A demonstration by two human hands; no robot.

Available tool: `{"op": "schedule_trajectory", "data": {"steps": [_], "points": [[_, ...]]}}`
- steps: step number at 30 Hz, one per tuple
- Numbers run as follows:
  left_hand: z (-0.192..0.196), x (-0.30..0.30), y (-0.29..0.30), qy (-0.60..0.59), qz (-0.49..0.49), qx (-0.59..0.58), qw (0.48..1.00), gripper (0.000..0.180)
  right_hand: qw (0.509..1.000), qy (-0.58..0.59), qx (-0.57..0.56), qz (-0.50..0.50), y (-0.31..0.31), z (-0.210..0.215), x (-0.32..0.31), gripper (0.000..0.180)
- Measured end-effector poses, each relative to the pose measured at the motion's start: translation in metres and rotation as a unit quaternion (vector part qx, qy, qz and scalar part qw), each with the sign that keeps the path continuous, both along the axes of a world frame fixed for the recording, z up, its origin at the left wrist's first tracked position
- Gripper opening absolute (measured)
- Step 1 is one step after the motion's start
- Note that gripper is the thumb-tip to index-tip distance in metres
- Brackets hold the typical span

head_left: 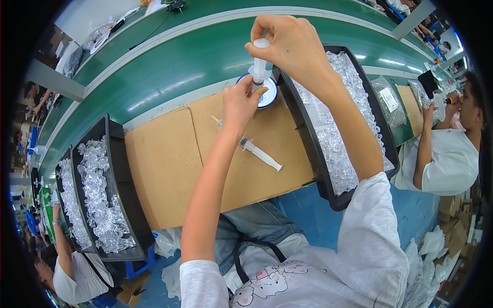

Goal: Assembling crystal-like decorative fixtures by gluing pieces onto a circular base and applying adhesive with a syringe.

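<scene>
My left hand is closed around the lower barrel of an upright syringe at the far edge of the cardboard. Above it, my right hand pinches the top of the white plunger, which is pulled well out of the barrel. The syringe stands over a white bowl with a blue rim; my left fingers hide its lower end and part of the bowl. A second syringe lies on the cardboard sheet, partly behind my left forearm. A yellow tip shows on the forearm's other side.
A black tray of small clear plastic parts stands to the right, a printed sheet among them. Two more black trays with clear parts are at the left. A green bench runs behind. Co-workers sit at right and left.
</scene>
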State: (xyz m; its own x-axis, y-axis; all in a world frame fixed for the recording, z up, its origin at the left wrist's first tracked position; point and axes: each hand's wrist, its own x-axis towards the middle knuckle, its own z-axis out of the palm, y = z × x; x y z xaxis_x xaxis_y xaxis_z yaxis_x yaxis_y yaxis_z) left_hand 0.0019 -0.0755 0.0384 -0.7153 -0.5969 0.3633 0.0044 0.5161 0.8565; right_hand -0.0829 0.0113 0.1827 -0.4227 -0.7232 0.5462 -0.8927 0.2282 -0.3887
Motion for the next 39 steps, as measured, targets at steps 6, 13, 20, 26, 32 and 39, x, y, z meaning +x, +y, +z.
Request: {"op": "schedule_trajectory", "data": {"steps": [6,13,20,26,32,39], "points": [[-0.002,0.002,-0.002,-0.004,-0.002,-0.005,1.000,0.026,1.000,-0.016,-0.009,0.015,0.000,0.001,0.002,0.021],[-0.003,0.000,-0.001,0.003,-0.003,-0.010,1.000,0.027,1.000,-0.022,-0.008,0.006,0.002,0.003,0.003,0.021],[-0.002,0.000,-0.001,-0.003,-0.005,-0.013,1.000,0.028,1.000,0.003,-0.008,0.004,0.002,0.003,0.001,0.021],[0.001,0.002,0.000,-0.011,-0.002,-0.019,1.000,0.027,0.999,-0.023,-0.016,0.026,0.007,0.014,0.005,0.017],[0.005,-0.001,-0.001,-0.005,-0.005,-0.037,0.999,0.025,0.998,-0.047,-0.033,0.027,0.008,0.014,0.004,0.017],[0.010,-0.002,-0.009,0.001,-0.020,-0.027,0.999,0.026,0.995,-0.085,-0.048,0.021,0.006,0.018,0.009,0.017]]}}
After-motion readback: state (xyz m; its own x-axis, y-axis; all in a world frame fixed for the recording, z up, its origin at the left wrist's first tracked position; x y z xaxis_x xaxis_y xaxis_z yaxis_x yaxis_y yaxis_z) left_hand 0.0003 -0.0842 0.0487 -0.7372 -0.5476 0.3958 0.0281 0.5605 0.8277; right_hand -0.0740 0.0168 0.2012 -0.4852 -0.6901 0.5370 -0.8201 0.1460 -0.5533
